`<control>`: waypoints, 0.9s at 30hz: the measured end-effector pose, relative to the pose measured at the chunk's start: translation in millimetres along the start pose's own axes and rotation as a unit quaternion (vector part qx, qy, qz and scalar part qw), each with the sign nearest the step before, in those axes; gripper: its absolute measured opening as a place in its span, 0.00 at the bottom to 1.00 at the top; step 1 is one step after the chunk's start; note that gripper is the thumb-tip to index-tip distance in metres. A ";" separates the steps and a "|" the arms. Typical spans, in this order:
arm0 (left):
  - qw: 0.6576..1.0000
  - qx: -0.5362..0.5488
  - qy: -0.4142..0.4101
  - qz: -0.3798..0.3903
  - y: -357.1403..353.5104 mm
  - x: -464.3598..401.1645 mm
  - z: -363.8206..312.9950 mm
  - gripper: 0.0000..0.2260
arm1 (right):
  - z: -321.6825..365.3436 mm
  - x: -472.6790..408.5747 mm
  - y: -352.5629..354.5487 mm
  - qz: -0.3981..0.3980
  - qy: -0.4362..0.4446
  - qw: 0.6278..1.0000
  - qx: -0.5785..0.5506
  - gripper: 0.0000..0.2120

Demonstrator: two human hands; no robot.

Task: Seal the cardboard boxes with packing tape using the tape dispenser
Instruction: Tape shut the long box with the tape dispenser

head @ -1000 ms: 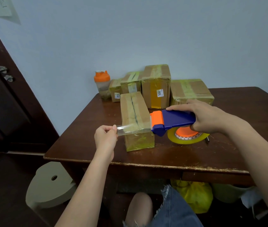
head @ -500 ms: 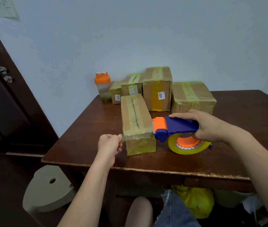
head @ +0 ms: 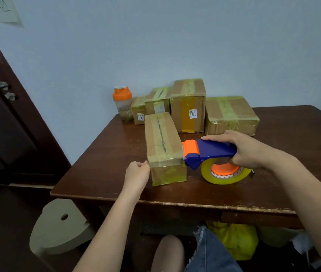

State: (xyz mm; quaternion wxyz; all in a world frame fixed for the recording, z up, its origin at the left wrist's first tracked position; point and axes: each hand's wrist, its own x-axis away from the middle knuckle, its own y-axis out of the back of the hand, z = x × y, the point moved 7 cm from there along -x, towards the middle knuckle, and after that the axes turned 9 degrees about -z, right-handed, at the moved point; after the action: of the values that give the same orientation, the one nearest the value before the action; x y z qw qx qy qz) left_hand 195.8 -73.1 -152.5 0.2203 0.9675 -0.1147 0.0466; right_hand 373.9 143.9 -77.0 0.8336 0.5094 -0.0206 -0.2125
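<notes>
A: What's the setting in the head view?

B: A dark wooden bench [head: 116, 154] pushed against a pale blue wall, with a brown door off to its left. All places below are given from the long box [head: 162, 146] that lies near the bench's front edge.

A: How does that box lie?

B: Its long axis runs away from the person, front to back, with the top seam along that same line. A band of tape [head: 165, 160] crosses its near end from side to side, at right angles to the seam.

A: And the hands?

B: The left hand [head: 137, 174] is just left of the box's near corner, its grip curled with fingertips pinched together at the tape's free end, touching or almost touching the box wall. The right hand [head: 247, 149] is right of the box, its grip wrapped around the blue handle of the tape dispenser [head: 210, 152]. The dispenser's orange head sits against the box's right edge, and the yellow roll [head: 224, 176] hangs below, close over the bench.

A: So what does the next move turn on?

B: I'd judge the cutter is right at the box's right side, so the strip likely wants pressing down and severing there. The right hand is the one placed for it.

A: Anything behind?

B: Four taped boxes [head: 231, 114] and an orange-lidded shaker bottle [head: 122, 104] stand behind the long box.
</notes>
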 end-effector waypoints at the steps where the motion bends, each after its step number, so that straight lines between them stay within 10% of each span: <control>1: 0.998 -0.040 -0.033 -0.021 1.2 0.6 -3.6 0.10 | -0.3 -0.4 -0.4 -0.001 -0.001 1.000 -0.001 0.41; 10: 0.996 -0.060 -0.020 -0.065 18.6 5.1 0.5 0.34 | -1.2 -1.1 -1.0 -0.003 -0.006 1.000 -0.004 0.41; 18: 0.882 -0.107 -0.459 -0.022 6.1 52.3 -50.7 0.20 | -1.2 1.3 -0.9 0.001 -0.006 1.000 -0.007 0.42; 27: 0.818 -0.153 -0.553 -0.033 8.1 27.7 -43.1 0.17 | 18.5 -3.8 -10.0 -0.007 0.018 1.000 -0.003 0.39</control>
State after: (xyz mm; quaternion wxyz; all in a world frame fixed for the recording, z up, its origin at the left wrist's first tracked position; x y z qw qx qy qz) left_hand 218.9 -66.9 -106.5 0.2661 0.7878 -0.1907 -0.5218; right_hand 362.5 125.9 -76.0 0.8338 0.5110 -0.0012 -0.2088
